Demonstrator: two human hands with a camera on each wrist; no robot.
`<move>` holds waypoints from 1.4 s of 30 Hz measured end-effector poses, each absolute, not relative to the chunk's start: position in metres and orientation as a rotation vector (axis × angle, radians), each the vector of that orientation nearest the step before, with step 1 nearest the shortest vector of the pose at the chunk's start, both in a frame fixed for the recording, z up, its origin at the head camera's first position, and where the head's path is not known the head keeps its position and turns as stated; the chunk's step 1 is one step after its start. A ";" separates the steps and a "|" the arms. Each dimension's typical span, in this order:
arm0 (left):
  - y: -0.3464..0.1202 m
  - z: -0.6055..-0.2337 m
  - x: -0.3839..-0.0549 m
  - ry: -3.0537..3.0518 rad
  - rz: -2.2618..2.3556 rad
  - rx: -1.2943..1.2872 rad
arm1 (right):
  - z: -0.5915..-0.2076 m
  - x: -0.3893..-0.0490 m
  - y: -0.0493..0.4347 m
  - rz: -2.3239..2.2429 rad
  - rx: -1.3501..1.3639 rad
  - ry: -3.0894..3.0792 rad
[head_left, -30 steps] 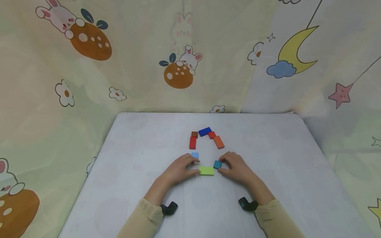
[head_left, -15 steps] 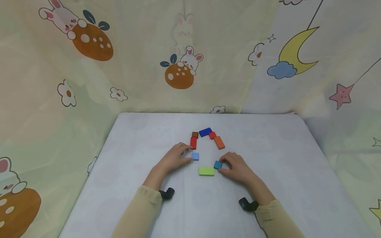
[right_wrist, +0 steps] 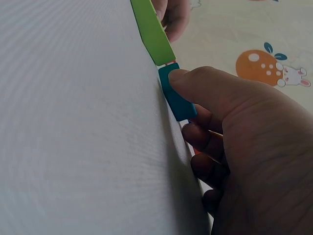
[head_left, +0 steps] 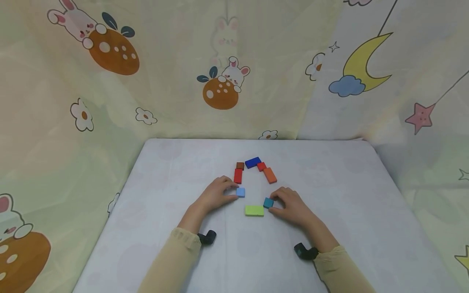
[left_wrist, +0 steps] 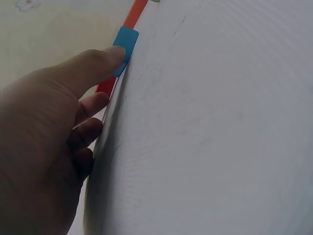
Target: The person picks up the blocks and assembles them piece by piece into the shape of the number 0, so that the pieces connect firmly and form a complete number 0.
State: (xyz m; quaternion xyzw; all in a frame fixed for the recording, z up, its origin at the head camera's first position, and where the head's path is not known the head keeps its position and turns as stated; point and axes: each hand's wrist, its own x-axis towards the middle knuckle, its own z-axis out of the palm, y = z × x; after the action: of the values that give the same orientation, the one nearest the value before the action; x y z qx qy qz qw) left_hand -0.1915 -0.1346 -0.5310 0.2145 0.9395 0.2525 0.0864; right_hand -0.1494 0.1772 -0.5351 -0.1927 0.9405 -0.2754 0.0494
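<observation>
Thumb and fingers of my left hand (head_left: 214,195) pinch a small light blue block (head_left: 240,192); in the left wrist view the thumb lies on the near face of that blue block (left_wrist: 128,38). My right hand (head_left: 293,206) pinches a teal block (head_left: 268,202) between thumb and fingers. In the right wrist view the teal block (right_wrist: 178,100) sits at the end of a lime green block (right_wrist: 152,34). Just beyond the light blue block lies a red oblong block (head_left: 238,176), close to my left fingertips.
Farther back on the white table (head_left: 329,171), a brown block (head_left: 239,165), a dark blue block (head_left: 253,162), a small red block (head_left: 261,166) and an orange block (head_left: 270,175) form an arch. Patterned cloth (head_left: 168,73) hangs behind the table.
My left hand has moved from beside the lime block, away and leftward, to the light blue block, and its fingertips have closed in from the red block. The right hand holds still.
</observation>
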 end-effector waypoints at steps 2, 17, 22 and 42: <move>-0.134 -0.531 -0.191 2.803 0.756 0.642 | -0.535 -0.149 0.177 -0.838 -0.586 2.866; -0.132 -0.537 -0.181 2.826 0.832 0.571 | -0.536 -0.149 0.179 -0.847 -0.590 2.857; -0.131 -0.536 -0.170 2.834 0.855 0.583 | -0.536 -0.149 0.179 -0.839 -0.580 2.858; -0.131 -0.536 -0.149 2.874 0.765 0.639 | -0.531 -0.148 0.178 -0.845 -0.610 2.852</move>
State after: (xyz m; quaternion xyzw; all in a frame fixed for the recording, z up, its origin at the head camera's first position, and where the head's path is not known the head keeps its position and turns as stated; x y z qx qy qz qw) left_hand -0.1494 -0.1307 -0.5357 0.2099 0.9437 0.2510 0.0496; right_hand -0.1478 0.1782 -0.5315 -0.2005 0.9380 -0.2778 0.0525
